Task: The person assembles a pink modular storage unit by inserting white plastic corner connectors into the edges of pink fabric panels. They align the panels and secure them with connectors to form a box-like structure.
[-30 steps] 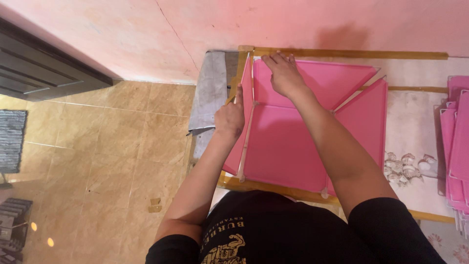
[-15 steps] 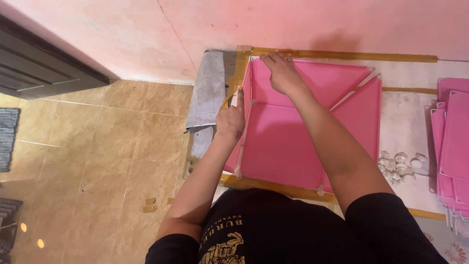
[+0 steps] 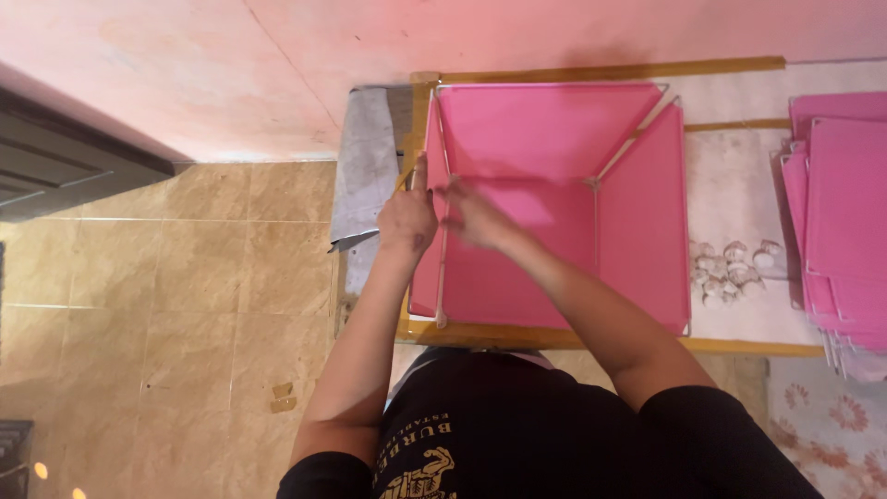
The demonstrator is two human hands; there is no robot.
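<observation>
Pink panels: on the table, wire-framed, standing as an open box.
Our left hand: fingers curled on the left panel's edge.
Our right hand: blurred, fingers spread.
Done: four sides joined.
Left: panel stack, white connectors unused.

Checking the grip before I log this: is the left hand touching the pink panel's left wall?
Touching. The head view shows the left hand pressed against the upright left panel of the pink box, fingers along its wire edge.
</observation>
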